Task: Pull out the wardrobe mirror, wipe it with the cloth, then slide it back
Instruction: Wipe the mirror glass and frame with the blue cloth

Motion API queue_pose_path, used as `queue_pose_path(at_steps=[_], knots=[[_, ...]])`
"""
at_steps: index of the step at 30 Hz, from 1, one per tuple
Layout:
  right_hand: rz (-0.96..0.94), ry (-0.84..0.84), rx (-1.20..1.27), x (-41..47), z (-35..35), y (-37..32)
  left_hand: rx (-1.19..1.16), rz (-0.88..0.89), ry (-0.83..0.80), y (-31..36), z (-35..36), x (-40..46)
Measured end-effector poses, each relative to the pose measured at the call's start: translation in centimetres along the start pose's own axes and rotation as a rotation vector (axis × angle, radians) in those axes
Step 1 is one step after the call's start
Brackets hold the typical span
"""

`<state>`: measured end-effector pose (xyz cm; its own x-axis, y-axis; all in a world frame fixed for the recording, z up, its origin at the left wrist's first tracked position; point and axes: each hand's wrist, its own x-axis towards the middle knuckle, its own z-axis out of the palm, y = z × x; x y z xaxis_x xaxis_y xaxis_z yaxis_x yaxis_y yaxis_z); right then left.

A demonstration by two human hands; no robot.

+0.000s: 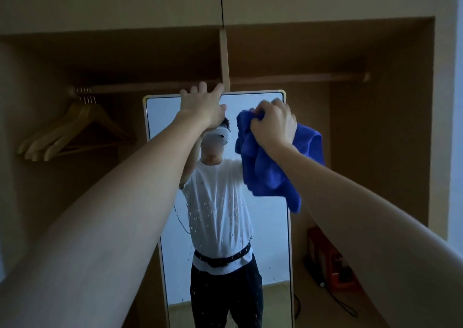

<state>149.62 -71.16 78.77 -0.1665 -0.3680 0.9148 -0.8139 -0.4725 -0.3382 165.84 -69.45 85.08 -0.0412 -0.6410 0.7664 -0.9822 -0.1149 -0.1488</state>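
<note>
Head view: right hand [274, 124] bunches blue cloth [265, 174].

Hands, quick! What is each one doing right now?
Left hand: holds the top edge of the mirror, fingers hooked over it.
Right hand: grips the bunched blue cloth against the mirror.

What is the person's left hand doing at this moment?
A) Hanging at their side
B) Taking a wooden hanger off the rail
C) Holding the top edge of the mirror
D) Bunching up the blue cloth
C: the left hand is up at the top edge of the mirror, fingers over its frame, while the right hand grips the blue cloth near the upper right corner.
</note>
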Motion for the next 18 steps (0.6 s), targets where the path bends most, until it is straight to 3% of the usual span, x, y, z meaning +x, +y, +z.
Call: queue_pose_path(at_steps=[3,10,12,18], knots=[[-0.021,0.008,-0.007,1.2,0.3,-1.6,0.027,0.0,0.026,-0.2,0.3,-0.2],[-0.132,0.02,-0.111,-4.8,3.3,-1.0,0.04,0.035,0.05,-0.9,0.1,-1.0],[-0.125,-0.037,-0.093,-3.7,2.4,-1.2,0.024,0.029,0.044,-0.9,-0.1,-1.2],[-0.098,0.044,-0.102,0.5,1.2,-2.8,-0.056,0.015,0.041,-1.3,-0.3,-1.2]])
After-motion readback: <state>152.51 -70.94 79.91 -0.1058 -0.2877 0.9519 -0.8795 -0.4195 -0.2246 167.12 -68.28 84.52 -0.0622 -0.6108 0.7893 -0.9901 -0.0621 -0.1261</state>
